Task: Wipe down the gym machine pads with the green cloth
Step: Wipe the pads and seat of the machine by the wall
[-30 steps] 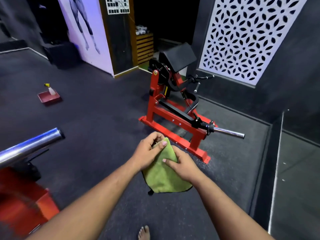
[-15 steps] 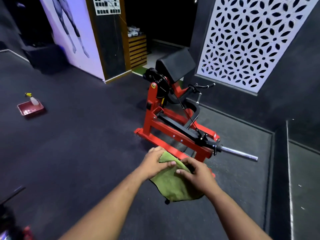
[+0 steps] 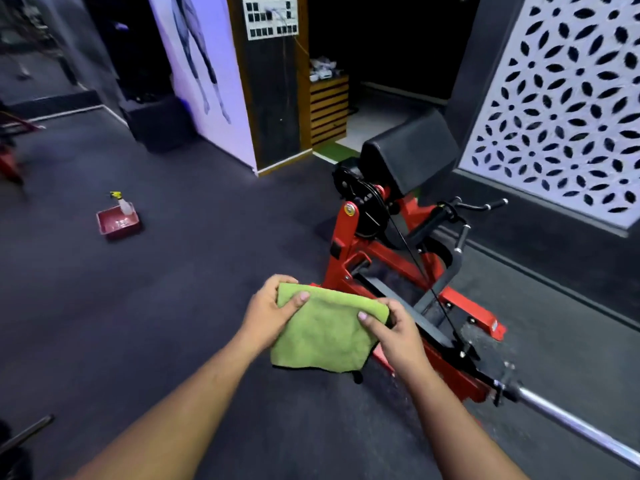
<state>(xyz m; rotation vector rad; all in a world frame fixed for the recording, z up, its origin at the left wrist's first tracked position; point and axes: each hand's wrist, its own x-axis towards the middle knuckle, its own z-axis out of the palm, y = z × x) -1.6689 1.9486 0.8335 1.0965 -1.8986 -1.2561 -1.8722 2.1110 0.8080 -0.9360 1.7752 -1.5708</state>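
Held out in front at mid-height, the green cloth (image 3: pixel 325 332) is pinched at its upper corners: left hand (image 3: pixel 268 315) thumb on top with fingers curled behind, right hand (image 3: pixel 394 329) likewise. Its lower edge hangs free and could snag the red frame (image 3: pixel 356 258) or slip from such a light pinch. Beyond, well apart, the black arm pad (image 3: pixel 410 150) is untouched.

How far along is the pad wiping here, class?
Done: nothing visibly wiped yet. In hand: the left hand and right hand each grip an upper corner of the green cloth, spread between them, clear of the machine. Left: the black arm pad on the red machine, not yet touched.
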